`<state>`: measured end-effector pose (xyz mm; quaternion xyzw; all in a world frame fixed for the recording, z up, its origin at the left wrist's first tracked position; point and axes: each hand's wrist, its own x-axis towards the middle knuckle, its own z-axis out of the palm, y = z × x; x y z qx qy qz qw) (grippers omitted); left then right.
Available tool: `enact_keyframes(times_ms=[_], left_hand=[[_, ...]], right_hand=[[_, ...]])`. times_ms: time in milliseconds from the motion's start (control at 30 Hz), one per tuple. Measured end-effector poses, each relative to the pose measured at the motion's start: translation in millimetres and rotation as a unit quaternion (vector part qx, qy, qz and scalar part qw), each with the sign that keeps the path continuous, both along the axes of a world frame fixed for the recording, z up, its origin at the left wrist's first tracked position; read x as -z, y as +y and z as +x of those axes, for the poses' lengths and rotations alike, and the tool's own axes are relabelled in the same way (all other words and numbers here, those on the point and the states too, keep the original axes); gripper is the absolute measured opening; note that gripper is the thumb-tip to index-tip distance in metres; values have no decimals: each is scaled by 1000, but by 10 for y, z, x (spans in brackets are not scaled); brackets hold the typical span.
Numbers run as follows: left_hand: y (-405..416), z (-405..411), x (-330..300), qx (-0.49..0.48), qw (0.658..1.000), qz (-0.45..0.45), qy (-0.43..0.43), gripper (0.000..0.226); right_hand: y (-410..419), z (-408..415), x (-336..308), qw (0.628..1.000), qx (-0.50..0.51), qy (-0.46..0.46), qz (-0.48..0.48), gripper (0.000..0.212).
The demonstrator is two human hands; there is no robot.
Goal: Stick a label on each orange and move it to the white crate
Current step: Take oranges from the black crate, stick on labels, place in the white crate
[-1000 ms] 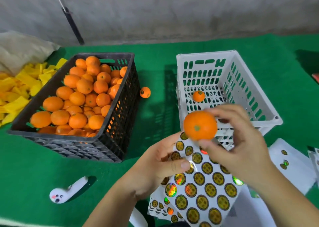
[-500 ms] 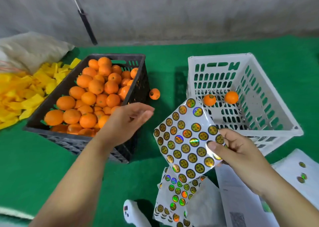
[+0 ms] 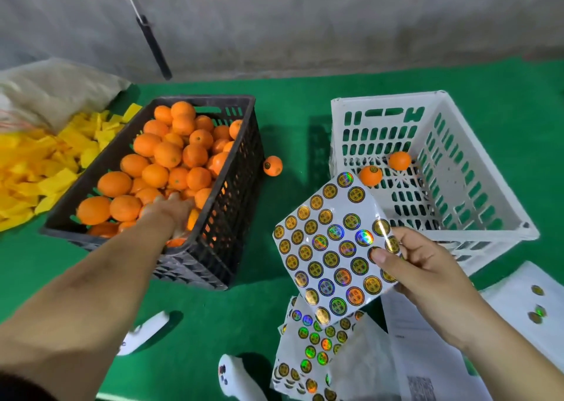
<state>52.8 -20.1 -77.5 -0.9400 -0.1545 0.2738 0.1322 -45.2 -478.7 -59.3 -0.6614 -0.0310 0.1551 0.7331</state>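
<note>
A black crate (image 3: 232, 193) at the left is heaped with oranges (image 3: 168, 153). My left hand (image 3: 171, 211) reaches down into its near end among the fruit; its fingers are hidden, so a grip is unclear. My right hand (image 3: 421, 263) pinches a sheet of round shiny labels (image 3: 329, 248) by its right edge, holding it up in front of the white crate (image 3: 387, 97). Two oranges (image 3: 370, 175) (image 3: 399, 160) lie on the white crate's floor. One labelled orange (image 3: 272, 165) sits loose on the green mat between the crates.
More label sheets (image 3: 311, 348) and white papers (image 3: 518, 303) lie at the bottom right. Two white controllers (image 3: 238, 379) (image 3: 143, 333) rest on the mat near me. Yellow pieces (image 3: 36, 168) and a sack (image 3: 55, 89) fill the far left. A black pole (image 3: 155, 50) leans on the wall.
The orange my right hand held went into the white crate. The label sheet passed from left hand to right. My left hand swung over and down into the black crate.
</note>
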Motion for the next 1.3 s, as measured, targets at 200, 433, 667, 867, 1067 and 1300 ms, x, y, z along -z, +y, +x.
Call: enact_keyframes(times_ms=[200,433,667,867,1067,1300], left_hand=[[-249,-158,-478,-120,852,-358,-362,44],[-1263,-717,-876,-85,631,-737,-226,92],[-1745,-1117,-728,-96,551,-817,-140,58],[-1981,-1380,-697,-18,578,-795,-183,56],[-2098,-1510,-723,5,566,-791,-232,82],[-2136,-1578,-780,55,553,-804,-211,90]], right_hand=[[23,33,1,1000,5,7,28,43],[77,97,-150,999,-33,0,39,71],[52,79,-286,989,-45,-89,-105,44],[230,-114,-486,771,115,-473,-411,57],[253,-262,-762,708,178,-564,-386,48],[228,-186,-844,863,-10,-391,-321,28]])
